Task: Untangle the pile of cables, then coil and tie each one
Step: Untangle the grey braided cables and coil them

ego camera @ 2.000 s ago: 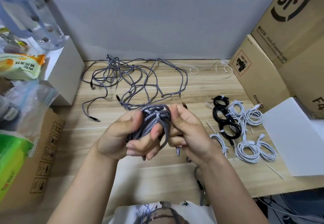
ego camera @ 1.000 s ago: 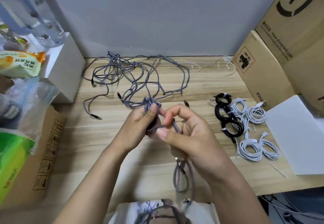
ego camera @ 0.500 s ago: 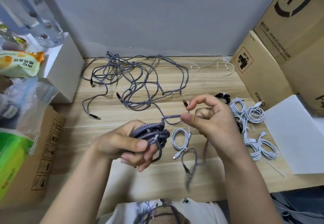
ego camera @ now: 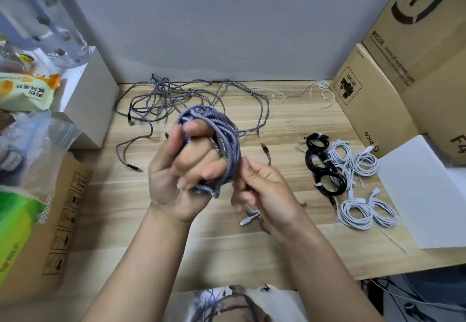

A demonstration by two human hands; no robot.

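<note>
Holding a grey braided coil [ego camera: 222, 145] above the table [ego camera: 252, 253], the left hand [ego camera: 181, 175] has its fingers curled through the loops, with the thumb on the outer side. The right hand [ego camera: 262, 190] is just beside it and pinches the coil's lower right edge between thumb and forefinger; its other fingers are bent, and I cannot tell if they hold anything more. Behind the hands, near the wall, a loose grey tangle [ego camera: 191, 102] lies spread on the wood. At the right, well apart from it, black coils [ego camera: 325, 168] and white coils [ego camera: 360, 208] lie tied, beside a white sheet [ego camera: 423, 195] and cardboard boxes [ego camera: 403, 69].
</note>
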